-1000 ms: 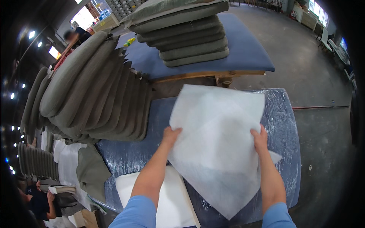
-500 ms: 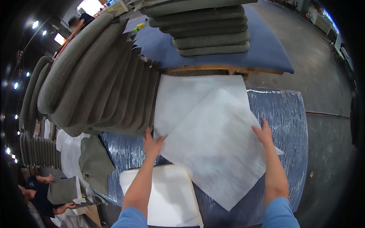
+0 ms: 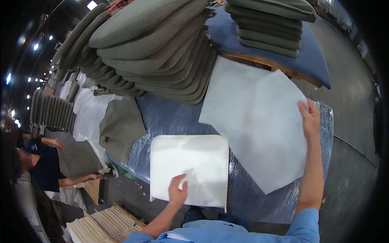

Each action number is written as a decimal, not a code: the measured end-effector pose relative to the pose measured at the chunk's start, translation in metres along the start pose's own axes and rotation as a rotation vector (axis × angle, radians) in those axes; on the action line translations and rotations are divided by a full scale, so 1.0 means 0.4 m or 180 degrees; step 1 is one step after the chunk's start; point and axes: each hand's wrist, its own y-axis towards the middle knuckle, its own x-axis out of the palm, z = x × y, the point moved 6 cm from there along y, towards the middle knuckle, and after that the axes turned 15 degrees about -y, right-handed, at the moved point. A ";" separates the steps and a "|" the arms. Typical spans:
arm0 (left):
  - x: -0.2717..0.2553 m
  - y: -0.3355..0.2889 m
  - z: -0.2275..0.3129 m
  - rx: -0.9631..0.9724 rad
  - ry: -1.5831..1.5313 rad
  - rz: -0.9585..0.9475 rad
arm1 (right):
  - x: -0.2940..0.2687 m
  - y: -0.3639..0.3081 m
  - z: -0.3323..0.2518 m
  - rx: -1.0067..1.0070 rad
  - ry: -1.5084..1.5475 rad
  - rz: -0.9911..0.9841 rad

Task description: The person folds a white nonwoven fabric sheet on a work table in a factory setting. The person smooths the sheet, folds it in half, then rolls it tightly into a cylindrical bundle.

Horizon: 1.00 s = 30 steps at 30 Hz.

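A white foam cushion [image 3: 189, 152] with rounded far corners lies near the table's front edge. Over its lower left part is my left hand [image 3: 178, 192], thumb and fingers apart, holding nothing; whether it touches the foam I cannot tell. At the right, my right hand [image 3: 310, 119] grips the edge of a thin white batting sheet [image 3: 267, 133]. That sheet lies askew over another white batting sheet [image 3: 231, 81], and its pointed corner hangs toward me.
Plastic-wrapped blue table [image 3: 162, 113] below. Grey-green covered cushions [image 3: 162, 52] are stacked at the left; more cushions [image 3: 269, 34] stand on a farther blue table [image 3: 227, 32]. Grey-green fabric [image 3: 119, 129] lies left. Another person [image 3: 44, 162] handles a grey piece. Cream foam pieces [image 3: 105, 222] fill a box.
My left hand has left the batting and come down over the foam cushion. My right hand has taken the sheet's edge, and the sheet has shifted. The view has turned left.
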 end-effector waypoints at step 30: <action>0.037 -0.155 -0.260 -0.2560 -0.2148 -0.2993 | -0.148 -0.773 -0.390 0.0091 0.1178 0.1738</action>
